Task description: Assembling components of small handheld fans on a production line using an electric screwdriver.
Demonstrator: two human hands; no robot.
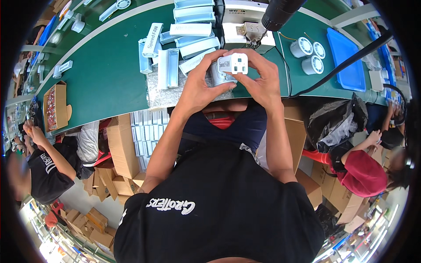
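Note:
Between both hands, over the near edge of the green worktable, is a white handheld fan [226, 65]. Its square handle end, with small square openings, faces up; the round head below is partly hidden by fingers. My left hand [198, 85] curls round the rounded part, thumb along its lower side. My right hand [264, 79] closes on the handle side, with its thumb underneath. Just left of the hands lie several light-blue and white handle shells [168, 69], some stacked, partly on a clear plastic sheet [158, 97].
A white machine [234, 33] stands behind the fan, a dark cylindrical tool [280, 13] hanging over it. To the right are three round fan heads [312, 65] and a blue tray [347, 59]. A carton of small parts [56, 107] sits left. Co-workers sit on both sides.

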